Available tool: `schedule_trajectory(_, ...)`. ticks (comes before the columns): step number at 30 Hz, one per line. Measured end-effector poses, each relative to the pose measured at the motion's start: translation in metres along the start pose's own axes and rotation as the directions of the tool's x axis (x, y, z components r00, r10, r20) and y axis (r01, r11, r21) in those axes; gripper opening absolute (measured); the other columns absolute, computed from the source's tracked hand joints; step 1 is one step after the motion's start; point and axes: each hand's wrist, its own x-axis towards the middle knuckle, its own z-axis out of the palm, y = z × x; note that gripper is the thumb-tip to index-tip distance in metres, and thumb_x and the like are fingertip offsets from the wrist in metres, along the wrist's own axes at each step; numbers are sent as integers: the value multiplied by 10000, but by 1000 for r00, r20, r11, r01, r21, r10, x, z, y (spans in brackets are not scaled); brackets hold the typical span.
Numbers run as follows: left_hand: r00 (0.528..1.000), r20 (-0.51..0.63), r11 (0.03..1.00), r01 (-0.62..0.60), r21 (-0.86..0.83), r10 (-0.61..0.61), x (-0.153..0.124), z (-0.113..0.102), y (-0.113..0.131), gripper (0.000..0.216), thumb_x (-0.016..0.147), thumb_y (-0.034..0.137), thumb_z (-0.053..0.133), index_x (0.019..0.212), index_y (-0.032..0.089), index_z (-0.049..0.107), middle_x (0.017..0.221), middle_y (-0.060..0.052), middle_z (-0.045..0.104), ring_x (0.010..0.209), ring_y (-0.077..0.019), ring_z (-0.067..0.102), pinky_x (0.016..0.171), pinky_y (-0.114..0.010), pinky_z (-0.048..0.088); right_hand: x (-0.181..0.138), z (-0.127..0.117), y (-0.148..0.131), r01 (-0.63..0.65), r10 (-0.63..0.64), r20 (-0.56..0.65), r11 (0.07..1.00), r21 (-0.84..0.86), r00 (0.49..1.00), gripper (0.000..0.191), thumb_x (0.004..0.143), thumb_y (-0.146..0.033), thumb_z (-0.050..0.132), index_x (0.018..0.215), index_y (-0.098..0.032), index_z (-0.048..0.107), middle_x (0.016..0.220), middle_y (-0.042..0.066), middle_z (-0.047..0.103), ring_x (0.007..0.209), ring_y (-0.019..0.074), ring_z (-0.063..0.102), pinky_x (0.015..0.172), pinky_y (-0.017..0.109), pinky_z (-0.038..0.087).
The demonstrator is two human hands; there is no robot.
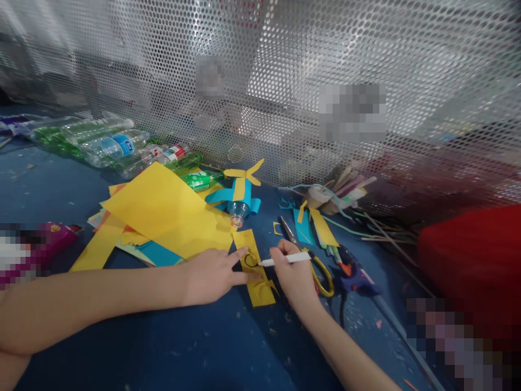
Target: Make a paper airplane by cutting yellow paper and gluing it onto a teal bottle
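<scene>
A narrow yellow paper strip [260,297] lies on the blue surface, with a dark curved line drawn on it. My left hand [211,275] rests with fingers stretched out, its fingertips on the strip. In my right hand [293,274] is a white marker [291,258], its tip at the drawn curve. Beside that hand lie scissors [326,283] with yellow handles, partly hidden behind it. Just beyond the strip is a small plastic bottle [238,210] wrapped in blue and yellow paper, with yellow paper blades at its far end.
Yellow and coloured sheets [163,209] are piled at left, with plastic bottles [118,145] behind them. A blue glue gun [358,279] and blue paper scraps [303,227] lie right. A perforated metal screen [285,70] stands behind; a red shape [476,260] is at far right.
</scene>
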Motion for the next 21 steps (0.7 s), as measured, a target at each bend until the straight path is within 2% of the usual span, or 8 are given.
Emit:
schedule_trajectory(10,1000,-4,1000,4,16,-4,0,1,0,506,892,219,433,1374,353,352,1393,-176,425,817,-243,648,635,-339,494,1,3,6,9,-9,-18,1000,-28,1000,301,732,-278,480,538,-235,254,480,-81,254,482,99,269,452,238,229)
schedule_trajectory(21,998,55,1000,19,-17,-18,1,-4,0,488,897,223,431,1364,350,371,1416,-171,401,849,-244,649,651,-343,500,0,3,5,-29,27,71,999,32,997,358,803,-334,517,520,-240,319,376,-78,390,391,105,359,442,240,294)
